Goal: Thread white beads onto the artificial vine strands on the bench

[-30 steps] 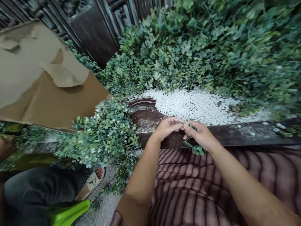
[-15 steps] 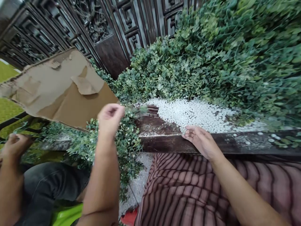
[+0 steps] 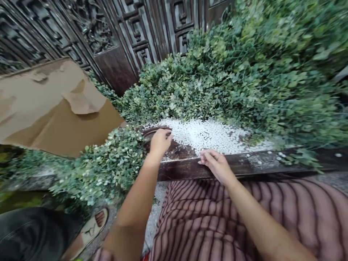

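A spread of small white pieces [image 3: 209, 134] lies on a dark wooden surface [image 3: 181, 150], too small to tell their kind. My left hand [image 3: 161, 142] is over the wood at the left end of this spread, its fingers curled together. Whatever they hold, if anything, is hidden. My right hand [image 3: 216, 163] rests by the raised front edge [image 3: 239, 165], thumb and fingers pinched beside the white pieces. I cannot make out what is between them. Left of my left hand, a bunch of leafy green stems [image 3: 108, 163] with small pale bits hangs over the edge.
A big heap of leafy greenery [image 3: 231, 76] fills the back and right. Torn cardboard [image 3: 59, 119] leans at the left. Behind stands a carved dark wood panel [image 3: 116, 69]. A person's dark-trousered leg [image 3: 32, 232] and sandalled foot [image 3: 92, 228] are at lower left.
My left hand has moved from above the leafy stems rightward to the wood beside the white pieces. My right hand stays near the front edge. Another person's hand at far left has left the view.
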### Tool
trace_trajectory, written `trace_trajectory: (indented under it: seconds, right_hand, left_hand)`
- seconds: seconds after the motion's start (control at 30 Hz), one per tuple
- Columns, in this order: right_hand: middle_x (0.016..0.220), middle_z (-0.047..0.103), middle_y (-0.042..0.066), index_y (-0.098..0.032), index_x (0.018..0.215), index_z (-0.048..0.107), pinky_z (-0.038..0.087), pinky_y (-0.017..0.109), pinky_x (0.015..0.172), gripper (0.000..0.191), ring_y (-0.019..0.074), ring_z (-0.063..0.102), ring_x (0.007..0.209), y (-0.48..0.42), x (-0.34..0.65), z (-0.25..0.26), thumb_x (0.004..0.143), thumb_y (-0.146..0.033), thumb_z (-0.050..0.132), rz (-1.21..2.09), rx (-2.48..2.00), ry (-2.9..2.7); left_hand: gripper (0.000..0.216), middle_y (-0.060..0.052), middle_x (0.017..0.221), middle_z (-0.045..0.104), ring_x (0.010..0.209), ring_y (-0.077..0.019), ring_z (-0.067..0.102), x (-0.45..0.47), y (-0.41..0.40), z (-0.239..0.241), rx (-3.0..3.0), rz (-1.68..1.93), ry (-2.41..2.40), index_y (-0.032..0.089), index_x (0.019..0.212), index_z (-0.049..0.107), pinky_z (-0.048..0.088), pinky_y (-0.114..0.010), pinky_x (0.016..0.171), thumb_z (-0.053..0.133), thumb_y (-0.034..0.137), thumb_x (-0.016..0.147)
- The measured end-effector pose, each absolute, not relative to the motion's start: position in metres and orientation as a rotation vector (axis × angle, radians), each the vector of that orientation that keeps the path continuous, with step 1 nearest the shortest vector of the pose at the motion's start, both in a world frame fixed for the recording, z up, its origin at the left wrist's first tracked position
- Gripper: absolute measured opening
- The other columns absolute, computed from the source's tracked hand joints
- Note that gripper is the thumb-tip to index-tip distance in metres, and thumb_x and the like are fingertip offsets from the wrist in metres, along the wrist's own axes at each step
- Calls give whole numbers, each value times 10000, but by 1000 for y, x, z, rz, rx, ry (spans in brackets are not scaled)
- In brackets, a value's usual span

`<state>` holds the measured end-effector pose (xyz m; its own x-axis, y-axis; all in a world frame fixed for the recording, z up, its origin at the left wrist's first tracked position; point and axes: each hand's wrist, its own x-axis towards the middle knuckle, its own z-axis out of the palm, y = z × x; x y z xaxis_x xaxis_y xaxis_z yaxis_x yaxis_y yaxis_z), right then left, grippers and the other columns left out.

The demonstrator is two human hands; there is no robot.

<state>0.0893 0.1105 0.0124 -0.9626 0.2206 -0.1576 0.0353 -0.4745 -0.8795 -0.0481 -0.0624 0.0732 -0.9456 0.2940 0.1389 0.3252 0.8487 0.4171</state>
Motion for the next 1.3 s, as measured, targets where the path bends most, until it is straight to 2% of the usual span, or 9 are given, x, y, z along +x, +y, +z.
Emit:
trace_trajectory:
  seconds: [0.13, 0.23, 0.37, 0.5, 0.77, 0.9, 1.07, 1.13, 1.3]
  right_hand:
    - [596, 528, -21, -165, 720, 637, 512, 254, 599, 414, 92, 534, 547, 107, 90, 13, 597, -550, 723, 2431, -421, -1689]
    - [571, 525, -15, -162, 706, 607, 487, 260, 561, 415, 110, 539, 523, 105, 90, 13, 657, -570, 659, 2288, -381, -1837]
    - [548, 511, -11, -165, 675, 562, 456, 251, 529, 397, 120, 536, 500, 102, 87, 15, 725, -558, 587, 2166, -314, -1972]
    - [546, 503, -11, -166, 678, 546, 453, 250, 525, 395, 123, 535, 492, 101, 86, 17, 748, -554, 555, 2145, -308, -2007]
    - [558, 507, -15, -173, 728, 555, 470, 262, 532, 351, 128, 544, 495, 105, 87, 13, 745, -524, 563, 2208, -283, -1967]
    - [675, 516, 12, -179, 791, 574, 483, 262, 547, 235, 129, 542, 578, 100, 89, 20, 779, -412, 550, 1968, -248, -1937]
    - [991, 535, 88, -194, 1029, 563, 470, 344, 810, 265, 200, 522, 946, 103, 83, 52, 779, -282, 562, 1495, -58, -2006]
    - [974, 555, 83, -197, 1025, 575, 445, 361, 848, 272, 207, 522, 950, 106, 79, 58, 768, -288, 569, 1494, -15, -2119]
    - [901, 592, 57, -187, 892, 601, 457, 302, 724, 189, 165, 556, 802, 108, 80, 40, 765, -278, 495, 1827, -221, -2168]
  left_hand:
    - [392, -152, 1174, 556, 1136, -248, 500, -76, -6, 43, -277, -727, -3028, 138, 1145, 573, 375, -324, 958, 562, 278, 779]
    - [442, -167, 1202, 539, 1174, -267, 466, -104, 11, 32, -79, -1075, -2940, 132, 1122, 573, 343, -337, 974, 616, 338, 734]
    - [249, -109, 894, 646, 957, -245, 582, -137, 35, 28, 95, -1466, -2840, 141, 816, 627, 403, -324, 854, 652, 350, 683]
    - [205, -14, 593, 571, 732, -166, 592, -147, 54, 38, 151, -1737, -2734, 170, 552, 511, 421, -253, 696, 583, 266, 719]
    - [52, 16, 604, 559, 546, -63, 532, -89, -2, 92, 183, -2529, -2405, 152, 664, 520, 386, -159, 504, 508, 148, 714]
    - [52, 22, 593, 559, 504, -65, 512, -44, -27, 94, 363, -3070, -2069, 150, 674, 535, 394, -161, 454, 547, 102, 658]
    - [62, 24, 540, 544, 467, -72, 501, 0, -20, 73, 524, -3224, -2096, 143, 629, 534, 397, -172, 424, 591, 119, 633]
    - [73, 29, 525, 537, 452, -64, 485, 11, -13, 65, 488, -3240, -2148, 144, 621, 541, 383, -166, 416, 613, 131, 621]
    - [97, 16, 592, 585, 495, -51, 511, 24, -11, 55, 352, -3217, -2229, 148, 703, 611, 417, -161, 462, 660, 153, 619]
